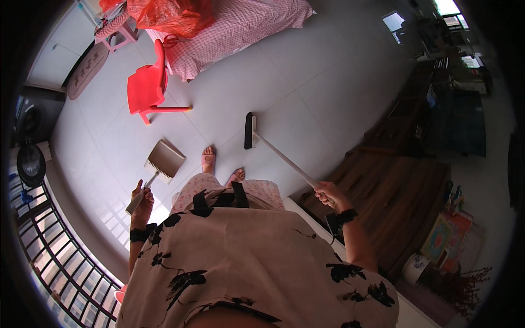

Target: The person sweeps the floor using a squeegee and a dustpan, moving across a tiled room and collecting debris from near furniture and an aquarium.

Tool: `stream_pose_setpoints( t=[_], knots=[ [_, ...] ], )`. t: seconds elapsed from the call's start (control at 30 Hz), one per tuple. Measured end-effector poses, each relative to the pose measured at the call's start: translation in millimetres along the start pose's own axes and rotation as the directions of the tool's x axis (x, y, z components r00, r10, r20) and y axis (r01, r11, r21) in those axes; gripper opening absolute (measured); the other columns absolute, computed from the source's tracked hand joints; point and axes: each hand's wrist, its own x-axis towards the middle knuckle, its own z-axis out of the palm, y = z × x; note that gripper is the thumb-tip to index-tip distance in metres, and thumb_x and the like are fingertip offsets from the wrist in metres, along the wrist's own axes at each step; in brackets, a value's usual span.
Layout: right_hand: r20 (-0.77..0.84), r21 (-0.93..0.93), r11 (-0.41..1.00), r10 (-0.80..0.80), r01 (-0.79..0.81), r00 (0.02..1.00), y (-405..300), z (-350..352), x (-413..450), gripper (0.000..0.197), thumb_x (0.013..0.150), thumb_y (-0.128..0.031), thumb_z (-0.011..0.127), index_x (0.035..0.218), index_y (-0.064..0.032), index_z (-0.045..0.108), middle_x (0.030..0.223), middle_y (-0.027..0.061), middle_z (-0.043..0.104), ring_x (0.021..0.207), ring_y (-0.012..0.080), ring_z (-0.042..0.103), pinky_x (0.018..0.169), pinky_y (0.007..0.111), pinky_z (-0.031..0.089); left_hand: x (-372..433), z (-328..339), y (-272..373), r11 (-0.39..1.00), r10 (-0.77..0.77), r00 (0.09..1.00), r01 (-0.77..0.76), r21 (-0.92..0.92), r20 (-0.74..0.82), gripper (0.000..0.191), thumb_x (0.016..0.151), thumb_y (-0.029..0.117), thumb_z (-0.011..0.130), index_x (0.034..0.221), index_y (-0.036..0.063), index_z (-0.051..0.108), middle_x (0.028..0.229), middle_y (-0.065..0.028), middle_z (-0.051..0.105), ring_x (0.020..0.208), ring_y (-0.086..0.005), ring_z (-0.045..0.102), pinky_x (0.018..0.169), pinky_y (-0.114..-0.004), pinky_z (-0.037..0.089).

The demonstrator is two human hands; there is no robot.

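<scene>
My left hand (pixel 142 203) grips the handle of a long-handled dustpan (pixel 166 158), whose beige pan hangs over or rests on the tiles left of my feet; which of the two I cannot tell. My right hand (pixel 328 194) is closed round the pale handle of a broom (pixel 283 156). Its head, with dark bristles (pixel 248 130), is at the floor ahead of my feet, apart from the dustpan. Both wrists wear dark bands. My feet, in pink slippers (pixel 208 160), stand between the two tools.
A red plastic chair (pixel 143 92) stands ahead on the left, beside a table with a checked pink cloth (pixel 242 28) bearing red plastic bags (pixel 172 16). Behind it are a pink stool (pixel 123 35) and an oval mat (pixel 87 71). Dark wooden furniture (pixel 381 188) lies to the right, a barred window (pixel 61 246) at left.
</scene>
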Motion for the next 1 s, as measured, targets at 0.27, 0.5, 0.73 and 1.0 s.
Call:
stream_pose_setpoints(
  t=[0.27, 0.5, 0.73, 1.0],
  knots=[
    [-0.277, -0.233, 0.965, -0.188, 0.124, 0.942, -63.1, -61.6, 42.5, 0.004, 0.079, -0.011, 0.054, 0.081, -0.0078, 0.051, 0.057, 0.0, 0.045, 0.04, 0.007, 0.039, 0.034, 0.023, 0.027, -3.5, 15.0, -4.8, 0.999, -0.015, 1.0, 0.015, 0.032, -0.015, 0.033, 0.088, 0.02, 0.05, 0.12, 0.0146, 0.044, 0.081, -0.0072, 0.057, 0.064, -0.014, 0.052, 0.059, -0.026, 0.048],
    [-0.404, -0.186, 0.94, -0.339, 0.287, 0.85, -33.2, -53.8, 57.8, 0.018, 0.08, -0.007, 0.052, 0.098, -0.0032, 0.051, 0.057, 0.0023, 0.045, 0.04, 0.0103, 0.041, 0.035, 0.027, 0.029, -5.2, 17.3, 2.8, 0.998, -0.059, 0.998, 0.06, 0.018, -0.022, 0.03, 0.087, 0.022, 0.05, 0.117, 0.0147, 0.048, 0.078, -0.0062, 0.058, 0.065, -0.0137, 0.053, 0.06, -0.026, 0.048],
    [-0.467, -0.423, 0.894, -0.354, 0.147, 0.81, 130.3, 16.7, -5.9, 0.052, 0.075, -0.01, 0.056, 0.124, -0.0058, 0.039, 0.092, 0.0171, 0.053, 0.08, 0.0293, 0.049, 0.067, 0.038, 0.04, -6.5, 23.9, 6.4, 0.995, -0.082, 0.995, 0.078, 0.059, 0.064, 0.031, 0.088, 0.018, 0.048, 0.119, 0.0128, 0.047, 0.083, -0.0063, 0.055, 0.067, -0.0128, 0.052, 0.062, -0.025, 0.048],
    [-0.397, -0.67, 0.741, -0.318, -0.035, 0.861, 291.7, 74.3, -40.3, 0.043, 0.079, -0.019, 0.058, 0.115, -0.0068, 0.04, 0.081, 0.0205, 0.06, 0.073, 0.0398, 0.059, 0.06, 0.05, 0.047, -0.6, 35.3, 6.4, 0.977, -0.162, 0.987, 0.161, 0.142, -0.008, 0.03, 0.089, 0.021, 0.046, 0.117, 0.0122, 0.05, 0.078, -0.0052, 0.055, 0.063, -0.0123, 0.052, 0.061, -0.024, 0.047]
  ],
)
